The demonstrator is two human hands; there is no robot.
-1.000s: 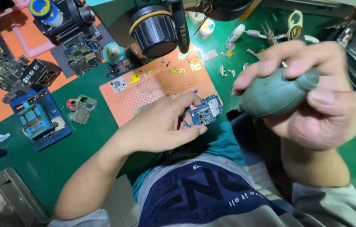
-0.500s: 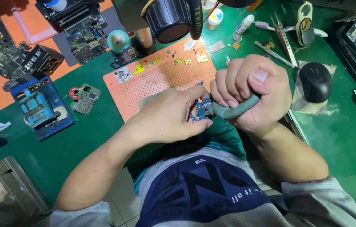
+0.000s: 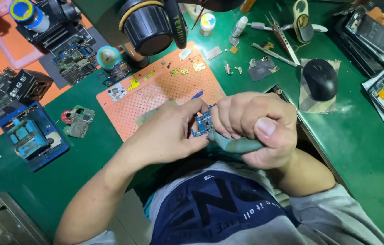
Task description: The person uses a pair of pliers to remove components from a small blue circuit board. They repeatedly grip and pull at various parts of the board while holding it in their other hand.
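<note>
I'm pinching the small blue circuit board (image 3: 202, 123) in my left hand (image 3: 167, 136), right hand (image 3: 253, 127) squeezing the grey-green air blower (image 3: 237, 145) tight. Risk: the blast flicking loose chips off, or my grip slipping.

Circuit board (image 3: 202, 123) mostly hidden between hands.

Light: bright, even, from overhead.
Shadows: soft beneath the right hand (image 3: 255, 124).
Focus: sharp; edges bowed outward.

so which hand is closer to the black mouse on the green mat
Right. The right hand, squeezing the grey rubber blower, lies just below-left of the black mouse; the left hand is farther left, holding the small blue circuit board.
</note>
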